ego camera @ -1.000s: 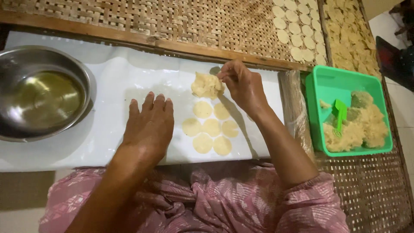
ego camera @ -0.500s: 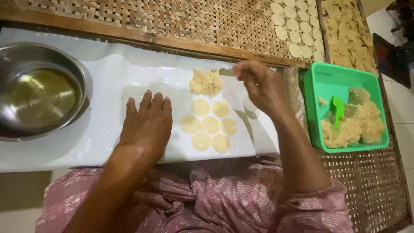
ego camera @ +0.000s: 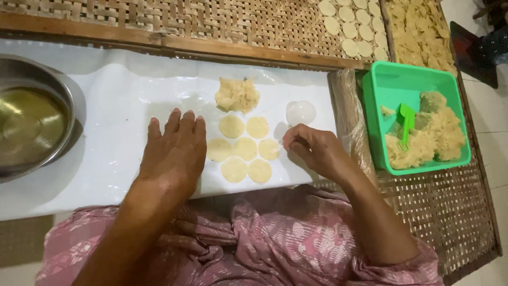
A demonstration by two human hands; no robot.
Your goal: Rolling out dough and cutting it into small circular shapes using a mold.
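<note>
I judge I'm lifting cut dough rounds [ego camera: 245, 149]: left hand [ego camera: 174, 151] flat, fingers spread; right hand [ego camera: 312, 149] pinched, needing gentle peeling.

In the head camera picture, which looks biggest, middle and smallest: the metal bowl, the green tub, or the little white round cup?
1. Metal bowl, though partly cut off by the edge.
2. Green tub, not far behind, so that ranking is unsure.
3. White round cup, clearly smallest.

Seven flat pale dough rounds [ego camera: 245, 149] clustered, edges touching, on white sheet [ego camera: 116, 106]. Ragged dough lump [ego camera: 236, 95] just above them.
</note>
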